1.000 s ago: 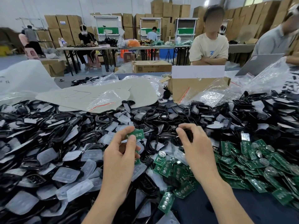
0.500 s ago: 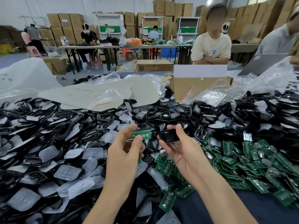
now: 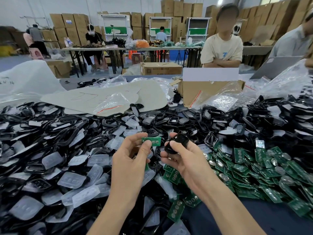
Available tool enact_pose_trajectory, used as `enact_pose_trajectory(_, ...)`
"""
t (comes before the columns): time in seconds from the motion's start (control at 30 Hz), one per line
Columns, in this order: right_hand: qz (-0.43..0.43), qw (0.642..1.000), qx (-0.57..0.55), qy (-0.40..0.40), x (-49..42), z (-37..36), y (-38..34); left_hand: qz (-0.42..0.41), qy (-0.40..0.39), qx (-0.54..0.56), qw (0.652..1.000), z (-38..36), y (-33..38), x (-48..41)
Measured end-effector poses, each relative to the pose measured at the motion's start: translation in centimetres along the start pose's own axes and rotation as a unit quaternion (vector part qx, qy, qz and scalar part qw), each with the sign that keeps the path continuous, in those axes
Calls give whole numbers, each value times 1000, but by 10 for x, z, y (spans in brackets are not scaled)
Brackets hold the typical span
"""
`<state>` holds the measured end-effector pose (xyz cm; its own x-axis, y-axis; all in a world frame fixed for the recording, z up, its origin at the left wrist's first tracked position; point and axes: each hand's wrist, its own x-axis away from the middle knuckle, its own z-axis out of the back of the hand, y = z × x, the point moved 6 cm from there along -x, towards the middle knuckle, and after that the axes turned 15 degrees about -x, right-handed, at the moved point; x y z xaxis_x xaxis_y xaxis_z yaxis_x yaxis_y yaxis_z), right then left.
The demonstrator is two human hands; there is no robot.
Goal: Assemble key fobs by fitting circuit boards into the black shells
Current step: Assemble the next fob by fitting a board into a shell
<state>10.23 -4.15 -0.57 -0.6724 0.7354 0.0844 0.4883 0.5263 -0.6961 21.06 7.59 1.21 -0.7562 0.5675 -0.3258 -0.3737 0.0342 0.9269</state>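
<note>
Circuit board (image 3: 151, 141) and black shell (image 3: 177, 141) are held side by side above a crowded table (image 3: 254, 217). I pinch the small green board by its left end between the thumb and forefinger of my left hand (image 3: 128, 160), its three round contacts facing me. The fingers of my right hand (image 3: 185, 161) are curled round the glossy shell, with the thumb pressed on its near end. A narrow gap separates the two parts, and the board is not yet seated in the shell. To the right, loose green boards (image 3: 264, 168) lie spread over the dark blue table, mixed with silver coin cells (image 3: 286, 156). To the left and across the far side, black housings (image 3: 55, 126) are heaped together with translucent button pads (image 3: 74, 179). At the far edge of the heap are clear plastic bags (image 3: 108, 102) and an open cardboard box (image 3: 208, 92). Beyond the table stands a person in a cream T-shirt (image 3: 221, 48) with arms folded. Farther back, another worker (image 3: 93, 38) sits at a long trestle bench in front of walls of stacked cartons (image 3: 67, 21).
</note>
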Motion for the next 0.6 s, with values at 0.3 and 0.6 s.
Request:
enact_pose_trajectory(0.3, 45, 981, 171, -82, 3, -5, 2, -5, 0, 9, 1000, 0, 5, 2)
enact_pose_trajectory(0.6, 135, 906, 386, -111, 13, -16, -4, -23, 40, -53, 998, 2, 5, 5)
